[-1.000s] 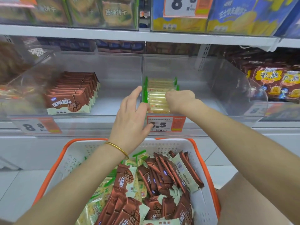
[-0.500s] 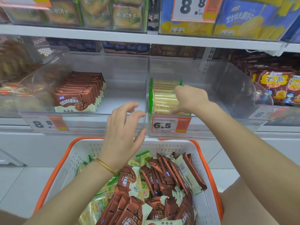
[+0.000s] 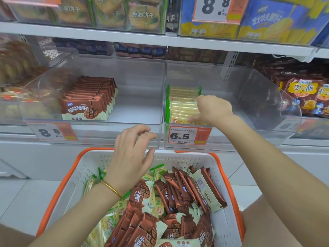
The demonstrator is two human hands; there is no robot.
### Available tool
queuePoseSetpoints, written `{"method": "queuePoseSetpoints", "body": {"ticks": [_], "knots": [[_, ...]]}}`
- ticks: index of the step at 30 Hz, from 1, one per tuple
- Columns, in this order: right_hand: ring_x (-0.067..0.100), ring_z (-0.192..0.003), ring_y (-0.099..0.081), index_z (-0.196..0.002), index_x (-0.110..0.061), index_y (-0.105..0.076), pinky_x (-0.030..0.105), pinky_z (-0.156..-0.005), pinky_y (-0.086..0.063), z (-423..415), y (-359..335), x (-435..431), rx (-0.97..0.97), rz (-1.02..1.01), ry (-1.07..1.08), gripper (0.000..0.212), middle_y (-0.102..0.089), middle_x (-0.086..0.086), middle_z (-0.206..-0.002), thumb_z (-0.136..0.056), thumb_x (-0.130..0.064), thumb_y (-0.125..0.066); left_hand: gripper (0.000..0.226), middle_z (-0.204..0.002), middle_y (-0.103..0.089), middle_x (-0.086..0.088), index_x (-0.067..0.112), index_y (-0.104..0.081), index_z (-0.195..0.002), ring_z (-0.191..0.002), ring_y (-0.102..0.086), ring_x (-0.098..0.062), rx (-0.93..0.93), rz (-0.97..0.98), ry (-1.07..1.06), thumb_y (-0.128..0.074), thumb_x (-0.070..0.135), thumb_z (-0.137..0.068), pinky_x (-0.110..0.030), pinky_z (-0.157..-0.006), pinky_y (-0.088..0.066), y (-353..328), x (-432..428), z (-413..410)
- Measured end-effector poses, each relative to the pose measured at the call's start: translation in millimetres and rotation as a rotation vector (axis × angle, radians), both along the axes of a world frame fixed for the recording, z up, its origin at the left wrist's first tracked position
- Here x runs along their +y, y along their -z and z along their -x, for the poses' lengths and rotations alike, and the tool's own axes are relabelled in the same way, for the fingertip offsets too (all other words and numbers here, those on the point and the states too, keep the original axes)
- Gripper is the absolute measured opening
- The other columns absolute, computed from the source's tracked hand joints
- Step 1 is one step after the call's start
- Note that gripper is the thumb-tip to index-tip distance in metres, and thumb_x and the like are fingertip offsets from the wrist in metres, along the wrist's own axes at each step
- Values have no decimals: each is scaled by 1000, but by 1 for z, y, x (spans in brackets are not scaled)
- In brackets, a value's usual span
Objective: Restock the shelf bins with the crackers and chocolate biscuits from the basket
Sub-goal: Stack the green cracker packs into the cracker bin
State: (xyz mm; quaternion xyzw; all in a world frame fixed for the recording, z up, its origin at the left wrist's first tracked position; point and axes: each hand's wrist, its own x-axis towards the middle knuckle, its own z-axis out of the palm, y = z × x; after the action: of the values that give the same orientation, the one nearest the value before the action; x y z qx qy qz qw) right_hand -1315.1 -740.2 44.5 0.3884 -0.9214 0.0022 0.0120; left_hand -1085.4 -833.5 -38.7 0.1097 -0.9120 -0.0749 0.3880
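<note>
A white basket with an orange rim (image 3: 231,186) sits below the shelf, holding brown chocolate biscuit packs (image 3: 179,189) and green-edged cracker packs (image 3: 106,227). The left clear bin (image 3: 138,107) holds a row of chocolate biscuit packs (image 3: 87,102). In the right clear bin (image 3: 249,97) a row of cracker packs (image 3: 181,104) stands at the left side. My right hand (image 3: 211,109) reaches into this bin and its fingers press against the cracker row. My left hand (image 3: 131,157) hovers above the basket's far rim, fingers loosely spread, holding nothing.
Price tags 8.8 (image 3: 51,131) and 6.5 (image 3: 188,136) hang on the bin fronts. Brown snack bags (image 3: 302,93) fill the bin to the right. A shelf above (image 3: 160,41) carries more biscuit packs. White floor tiles lie around the basket.
My left hand has drawn back from the cracker bin down toward the basket. My right hand stayed at the cracker row, shifting slightly along it.
</note>
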Motion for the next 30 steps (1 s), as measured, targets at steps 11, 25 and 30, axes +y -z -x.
{"method": "queuePoseSetpoints", "body": {"ticks": [11,25,30], "knots": [[13,-71,-46,-77,-26,-40,32,-56,-33,-128,20,34,-268,278,-377,35,-45,-11,-72,-79,-53,-63,28,-111,-55,-7,11,-61,-111,-107,-49,-29,-564,-373,-424,-53,5,-84,-40,-88,-43,80,-53,-62],[18,-85,-57,-97,-19,-50,34,-69,-47,-120,132,30,-384,-43,-379,27,-55,-6,-91,-93,-46,-50,28,-116,-56,-7,6,-42,-122,-100,-61,-21,-1115,-285,-836,-44,9,-93,-30,-61,-43,140,-71,-81],[16,-83,-55,-92,-22,-51,34,-70,-48,-118,134,27,-417,1,-365,22,-54,-9,-87,-93,-43,-51,26,-119,-51,-11,8,-50,-117,-101,-59,-27,-1007,-424,-814,-43,8,-92,-34,-68,-45,118,-77,-76]]}}
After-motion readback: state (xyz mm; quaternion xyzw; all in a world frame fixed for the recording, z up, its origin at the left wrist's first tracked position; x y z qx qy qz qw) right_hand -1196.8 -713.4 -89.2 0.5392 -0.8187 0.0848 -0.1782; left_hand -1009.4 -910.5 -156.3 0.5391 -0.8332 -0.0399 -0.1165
